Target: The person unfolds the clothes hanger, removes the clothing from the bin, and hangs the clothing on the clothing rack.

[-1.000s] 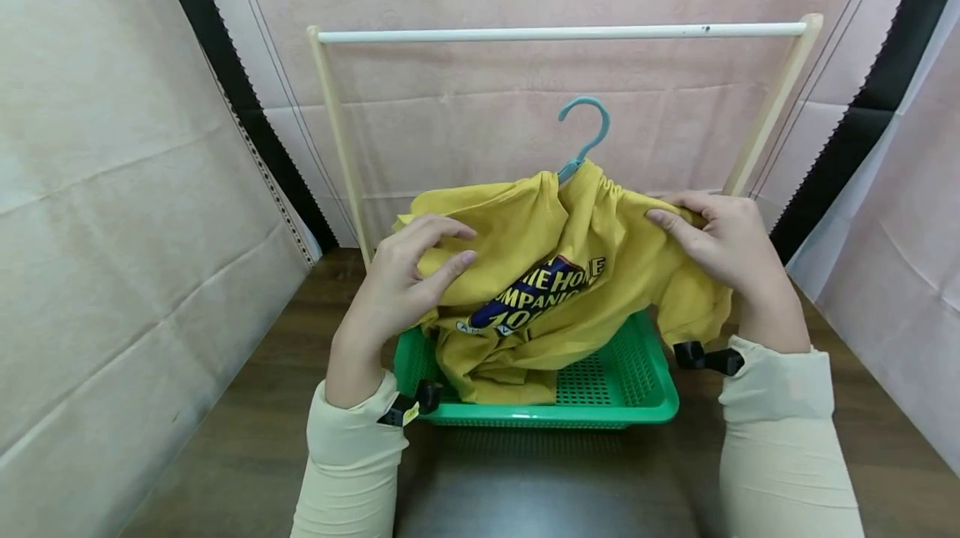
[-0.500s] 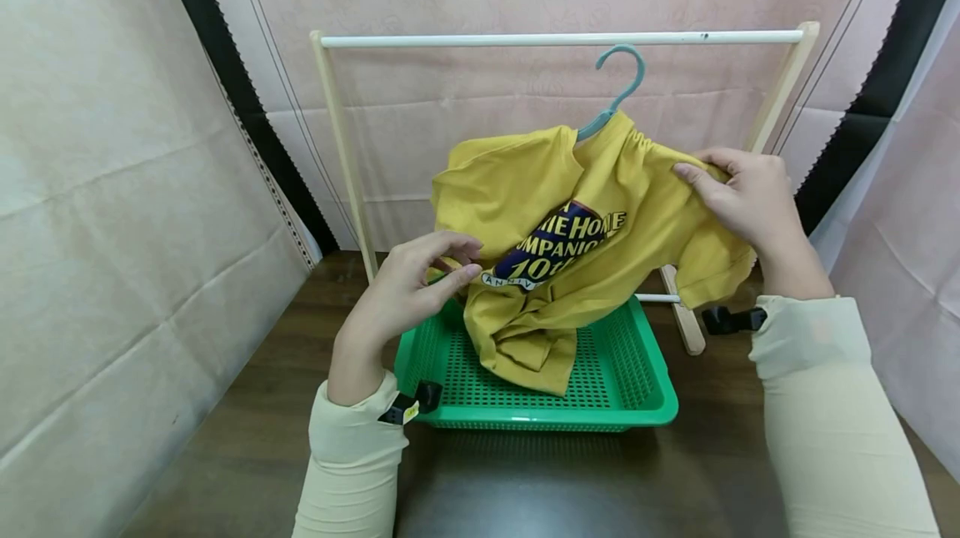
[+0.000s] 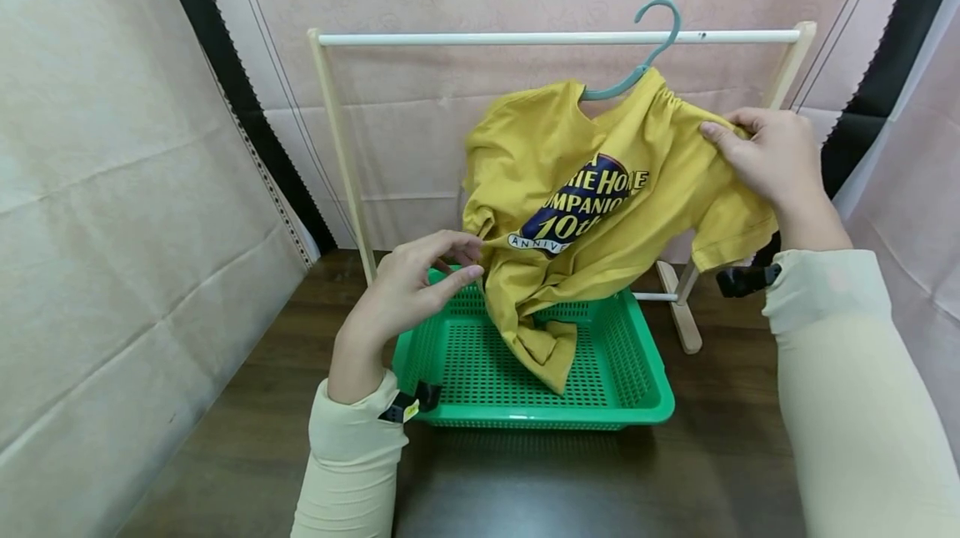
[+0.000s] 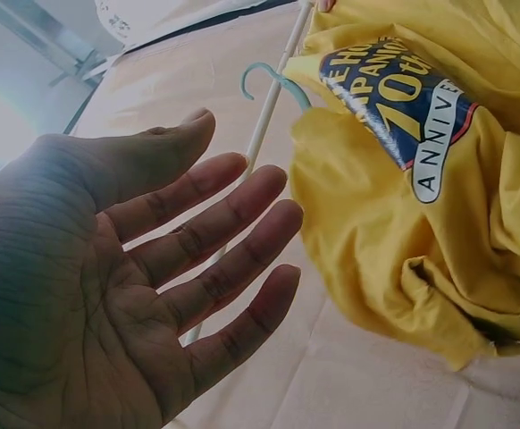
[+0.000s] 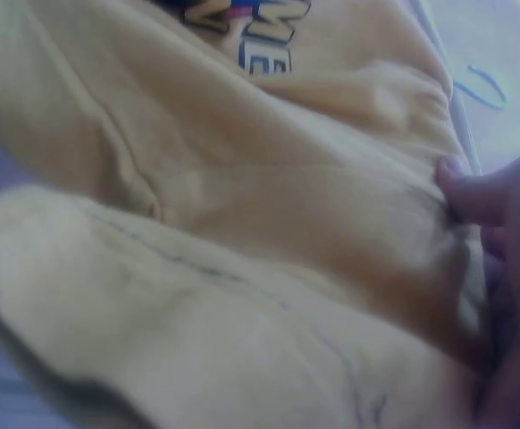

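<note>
A yellow T-shirt (image 3: 555, 179) with a dark blue printed logo hangs on a light blue hanger (image 3: 660, 29), whose hook stands up in front of the rack's top bar. My right hand (image 3: 776, 154) pinches the shirt's shoulder on the right side, thumb in front; the right wrist view shows the thumb (image 5: 474, 192) against the cloth. The hanger's arm under the cloth is hidden. My left hand (image 3: 420, 271) is beside the shirt's lower left side, and in the left wrist view its loosely bent fingers (image 4: 215, 241) hold nothing. The shirt's bunched hem dangles over the green basket (image 3: 547, 417).
A small clothes rack with a white top bar (image 3: 480, 39) and pale wooden posts (image 3: 341, 146) stands behind the basket. One rack foot (image 3: 682, 313) shows at the right on the dark wooden table (image 3: 247, 438). Pale cloth walls (image 3: 150, 188) enclose the sides and back.
My right hand has risen and moved rightward, lifting the shirt and hanger out of the basket up to the bar's height. The left hand moved slightly right, then stayed nearly still.
</note>
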A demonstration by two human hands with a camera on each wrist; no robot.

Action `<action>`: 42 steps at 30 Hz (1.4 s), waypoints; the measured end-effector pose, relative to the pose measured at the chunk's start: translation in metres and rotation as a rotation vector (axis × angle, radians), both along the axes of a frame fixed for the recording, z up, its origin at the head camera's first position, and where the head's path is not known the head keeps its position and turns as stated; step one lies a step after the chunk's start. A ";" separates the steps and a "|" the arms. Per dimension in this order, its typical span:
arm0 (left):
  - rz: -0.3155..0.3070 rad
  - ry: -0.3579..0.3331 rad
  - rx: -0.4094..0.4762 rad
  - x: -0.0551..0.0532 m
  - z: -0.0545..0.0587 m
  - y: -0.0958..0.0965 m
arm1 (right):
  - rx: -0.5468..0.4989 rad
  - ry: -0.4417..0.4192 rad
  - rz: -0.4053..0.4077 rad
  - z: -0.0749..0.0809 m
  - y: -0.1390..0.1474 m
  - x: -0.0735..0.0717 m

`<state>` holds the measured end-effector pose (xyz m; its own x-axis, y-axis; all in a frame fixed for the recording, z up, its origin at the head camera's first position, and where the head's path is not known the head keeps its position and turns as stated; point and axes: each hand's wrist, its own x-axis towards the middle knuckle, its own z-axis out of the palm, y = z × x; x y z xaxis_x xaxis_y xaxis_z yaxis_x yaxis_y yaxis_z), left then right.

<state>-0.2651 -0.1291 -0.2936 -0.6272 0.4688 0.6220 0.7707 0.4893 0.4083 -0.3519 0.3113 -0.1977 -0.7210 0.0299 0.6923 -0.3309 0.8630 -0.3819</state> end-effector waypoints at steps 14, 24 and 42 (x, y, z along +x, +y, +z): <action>-0.002 -0.004 0.003 0.000 -0.001 -0.001 | 0.060 -0.211 -0.038 -0.005 -0.005 -0.011; 0.000 -0.002 -0.007 0.000 -0.001 -0.001 | 0.105 -0.221 -0.041 -0.008 -0.005 -0.010; 0.017 0.009 -0.021 0.001 0.000 0.000 | 0.161 -0.200 -0.091 -0.012 -0.011 -0.006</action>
<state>-0.2639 -0.1287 -0.2938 -0.6294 0.4713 0.6179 0.7659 0.5106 0.3907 -0.3577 0.3003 -0.2095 -0.8434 0.0020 0.5373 -0.1809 0.9405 -0.2876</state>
